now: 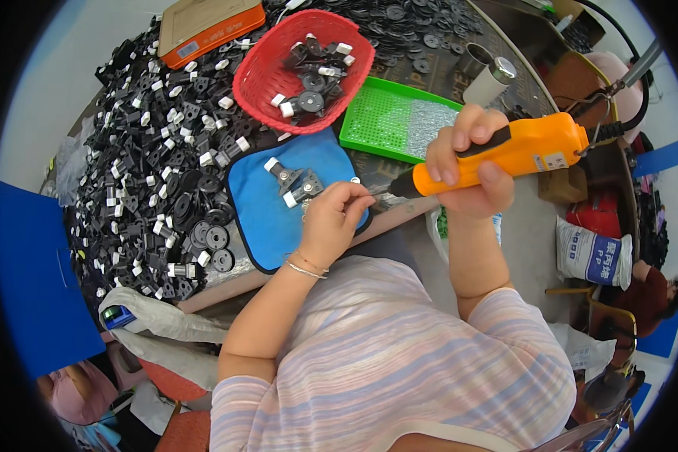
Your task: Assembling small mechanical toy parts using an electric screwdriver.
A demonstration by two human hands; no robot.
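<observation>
My right hand [478,199] is wrapped round an orange electric screwdriver [539,145], whose black nose points left. Just off that nose, the thumb and fingers of my left hand [330,220] are pinched together at the thin bit. Whatever lies between those fingertips is too small to make out. Under and beside my left hand is a blue mat [260,233] with a dark border. Two black parts with white wheels or caps [285,177] lie on it. Close by sits a green perforated tray [377,120] holding a heap of small silvery screws [429,124].
A red basket [258,79] with several black-and-white parts stands beyond the mat. Loose parts [139,162] cover the table's left, black discs [422,26] its far side. An orange box [212,38] and a white-and-metal cylinder [490,81] stand farther back. The screwdriver's cord [614,129] hangs at right.
</observation>
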